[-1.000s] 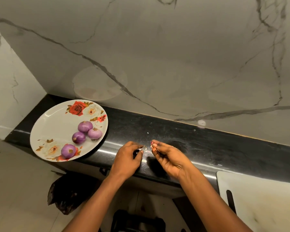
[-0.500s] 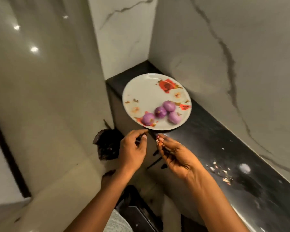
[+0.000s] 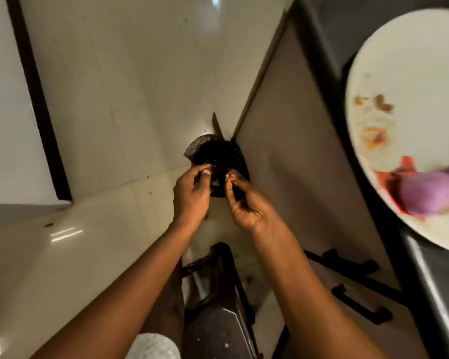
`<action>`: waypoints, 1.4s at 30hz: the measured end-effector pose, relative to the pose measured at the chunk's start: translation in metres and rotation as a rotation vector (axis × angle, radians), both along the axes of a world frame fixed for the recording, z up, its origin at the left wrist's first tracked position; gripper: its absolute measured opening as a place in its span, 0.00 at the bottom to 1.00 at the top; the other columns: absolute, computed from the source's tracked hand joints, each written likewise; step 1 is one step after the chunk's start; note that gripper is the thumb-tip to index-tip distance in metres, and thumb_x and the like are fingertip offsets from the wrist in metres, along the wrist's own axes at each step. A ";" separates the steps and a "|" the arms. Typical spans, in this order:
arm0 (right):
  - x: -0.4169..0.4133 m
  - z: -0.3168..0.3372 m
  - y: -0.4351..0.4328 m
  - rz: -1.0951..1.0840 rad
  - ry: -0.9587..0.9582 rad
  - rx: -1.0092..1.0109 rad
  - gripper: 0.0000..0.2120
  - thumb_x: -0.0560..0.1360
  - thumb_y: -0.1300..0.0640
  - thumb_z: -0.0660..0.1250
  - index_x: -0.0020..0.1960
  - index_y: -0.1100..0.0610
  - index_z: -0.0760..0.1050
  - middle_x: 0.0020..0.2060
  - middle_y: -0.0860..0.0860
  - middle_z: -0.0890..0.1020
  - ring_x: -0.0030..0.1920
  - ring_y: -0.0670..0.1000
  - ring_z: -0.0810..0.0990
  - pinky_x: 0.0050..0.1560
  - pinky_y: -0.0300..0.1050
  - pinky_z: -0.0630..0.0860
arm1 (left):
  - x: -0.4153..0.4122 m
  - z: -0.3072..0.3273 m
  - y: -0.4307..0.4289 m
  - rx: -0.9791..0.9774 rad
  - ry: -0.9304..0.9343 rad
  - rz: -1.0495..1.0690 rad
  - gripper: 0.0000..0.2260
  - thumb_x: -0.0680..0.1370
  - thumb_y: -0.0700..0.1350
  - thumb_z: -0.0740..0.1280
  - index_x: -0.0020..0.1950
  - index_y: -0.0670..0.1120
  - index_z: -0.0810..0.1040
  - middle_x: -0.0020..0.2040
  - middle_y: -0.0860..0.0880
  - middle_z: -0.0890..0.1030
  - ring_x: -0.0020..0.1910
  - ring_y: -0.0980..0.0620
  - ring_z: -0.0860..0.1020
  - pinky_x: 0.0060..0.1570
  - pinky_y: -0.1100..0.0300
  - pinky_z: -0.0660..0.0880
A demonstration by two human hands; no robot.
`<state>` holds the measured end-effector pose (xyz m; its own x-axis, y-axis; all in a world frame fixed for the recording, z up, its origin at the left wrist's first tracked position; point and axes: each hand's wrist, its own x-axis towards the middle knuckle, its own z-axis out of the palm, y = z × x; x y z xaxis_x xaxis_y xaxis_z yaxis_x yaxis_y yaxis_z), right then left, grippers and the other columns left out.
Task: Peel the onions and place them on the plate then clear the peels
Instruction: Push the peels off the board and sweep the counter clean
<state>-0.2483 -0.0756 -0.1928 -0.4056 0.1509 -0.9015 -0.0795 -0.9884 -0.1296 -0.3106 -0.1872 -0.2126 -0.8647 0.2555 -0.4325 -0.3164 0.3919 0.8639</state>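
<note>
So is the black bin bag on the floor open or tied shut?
Open: the black bin bag shows a dark round mouth facing up, with both hands held just over it. What lies inside is too dark to tell.

Glossy floor tiles (image 3: 94,250), crinkled black plastic bag (image 3: 218,156), glazed plate (image 3: 399,60).

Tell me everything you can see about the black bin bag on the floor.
The bin bag looks like thin, crinkled black plastic, its mouth open upward and its inside too dark to read. It sits on the pale tiled floor against the cabinet corner. Both hands hover just above its opening, apparently not touching it.
</note>
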 end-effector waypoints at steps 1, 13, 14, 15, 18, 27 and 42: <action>-0.009 -0.022 0.002 0.011 -0.018 0.008 0.06 0.82 0.70 0.65 0.52 0.66 0.81 0.44 0.58 0.85 0.47 0.51 0.84 0.46 0.40 0.84 | -0.006 -0.017 0.001 -0.012 -0.017 -0.001 0.14 0.80 0.52 0.64 0.61 0.51 0.85 0.55 0.53 0.87 0.54 0.51 0.86 0.57 0.42 0.83; -0.096 -0.242 0.028 0.288 -0.387 0.494 0.10 0.80 0.72 0.66 0.59 0.67 0.82 0.43 0.55 0.83 0.39 0.49 0.83 0.30 0.35 0.80 | -0.062 -0.195 0.011 -0.104 -0.156 -0.034 0.12 0.86 0.50 0.61 0.56 0.50 0.84 0.48 0.52 0.86 0.51 0.52 0.83 0.52 0.55 0.76; -0.099 -0.256 0.031 0.382 -0.446 0.619 0.12 0.80 0.71 0.67 0.61 0.65 0.83 0.43 0.55 0.84 0.39 0.50 0.84 0.34 0.37 0.82 | -0.063 -0.202 0.011 -0.100 -0.168 -0.030 0.12 0.87 0.50 0.60 0.54 0.51 0.83 0.47 0.54 0.85 0.49 0.54 0.82 0.51 0.56 0.75; -0.099 -0.269 0.036 0.515 -0.520 0.759 0.13 0.79 0.69 0.69 0.62 0.63 0.83 0.46 0.55 0.86 0.42 0.52 0.86 0.41 0.42 0.86 | -0.064 -0.206 0.012 -0.095 -0.181 -0.025 0.12 0.87 0.50 0.60 0.53 0.51 0.82 0.46 0.56 0.84 0.49 0.56 0.81 0.51 0.57 0.75; -0.097 -0.287 0.049 0.942 -0.675 1.095 0.13 0.81 0.60 0.68 0.63 0.56 0.84 0.56 0.56 0.87 0.55 0.57 0.86 0.60 0.53 0.84 | -0.064 -0.217 0.012 -0.048 -0.216 -0.021 0.15 0.87 0.51 0.58 0.52 0.47 0.82 0.49 0.52 0.85 0.53 0.51 0.82 0.56 0.54 0.76; -0.095 -0.281 0.066 1.163 -0.631 1.548 0.10 0.80 0.58 0.70 0.59 0.56 0.87 0.54 0.54 0.88 0.55 0.55 0.86 0.56 0.45 0.82 | -0.067 -0.213 0.019 0.013 -0.224 -0.013 0.14 0.88 0.50 0.57 0.53 0.51 0.81 0.49 0.59 0.83 0.51 0.64 0.79 0.55 0.63 0.74; -0.050 -0.110 0.017 0.445 -0.331 1.048 0.13 0.83 0.63 0.68 0.65 0.54 0.83 0.57 0.49 0.87 0.58 0.46 0.86 0.61 0.43 0.83 | -0.045 -0.090 0.020 0.169 -0.175 0.018 0.19 0.82 0.58 0.60 0.69 0.56 0.81 0.66 0.56 0.83 0.68 0.57 0.79 0.72 0.44 0.74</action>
